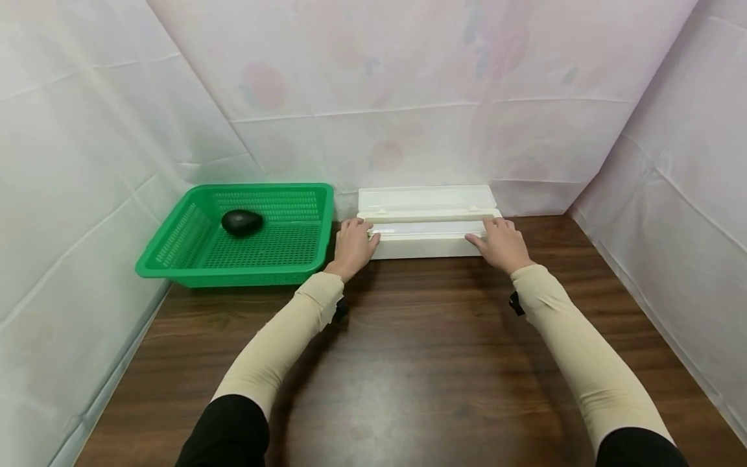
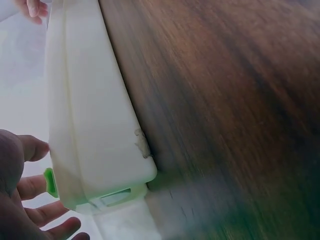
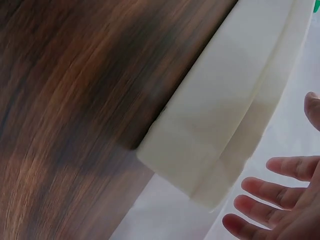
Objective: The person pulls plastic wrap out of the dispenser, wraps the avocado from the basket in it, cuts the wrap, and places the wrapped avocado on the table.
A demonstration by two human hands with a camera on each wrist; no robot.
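A long white cling film dispenser (image 1: 428,249) lies at the back of the table, its hinged lid (image 1: 426,196) raised against the cloth. My left hand (image 1: 353,245) is at its left end. In the left wrist view, the thumb lies by the box edge and a finger touches a small green tab (image 2: 51,182); the other fingers are spread. At the right end is my right hand (image 1: 503,246). Its fingers are loosely extended beside the box in the right wrist view, apparently gripping nothing.
A green plastic basket (image 1: 233,279) stands to the left, close to my left hand, with a dark, smooth oval object (image 1: 242,222) inside. Pale patterned cloth (image 1: 408,143) hangs behind and on both sides of the brown wooden table (image 1: 420,363).
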